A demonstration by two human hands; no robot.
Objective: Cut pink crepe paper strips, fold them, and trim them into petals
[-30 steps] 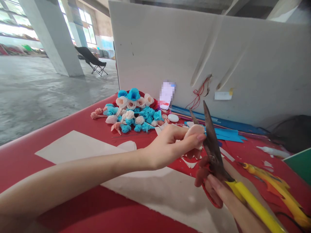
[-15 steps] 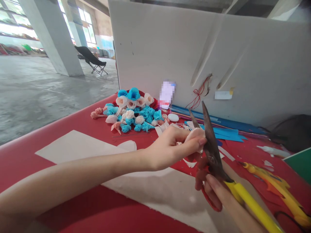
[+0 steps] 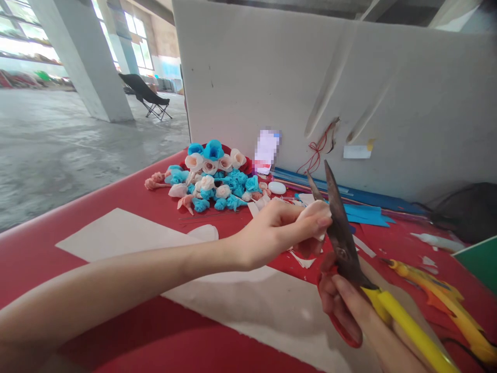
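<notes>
Between the thumb and fingers of my left hand [image 3: 272, 233] is a small folded piece of pale crepe paper [image 3: 317, 210]. My right hand [image 3: 357, 311] is wrapped round the handles of a pair of scissors [image 3: 341, 233], which have one red loop and a yellow handle. Their dark blades point up and stand apart, right beside the pale paper. Under both hands lies a large pale paper sheet [image 3: 252, 300]. The fingers behind the paper are partly hidden.
A heap of blue, white and pink paper flowers [image 3: 221, 181] lies at the back. A yellow glue gun [image 3: 442, 305] rests at right. Blue paper strips [image 3: 368, 214], a white oval object [image 3: 277, 187] and a phone [image 3: 267, 151] are near the white panel [image 3: 252, 77].
My right hand and the scissors have shifted slightly right and down. The left hand has turned a little, and more of the pale paper shows.
</notes>
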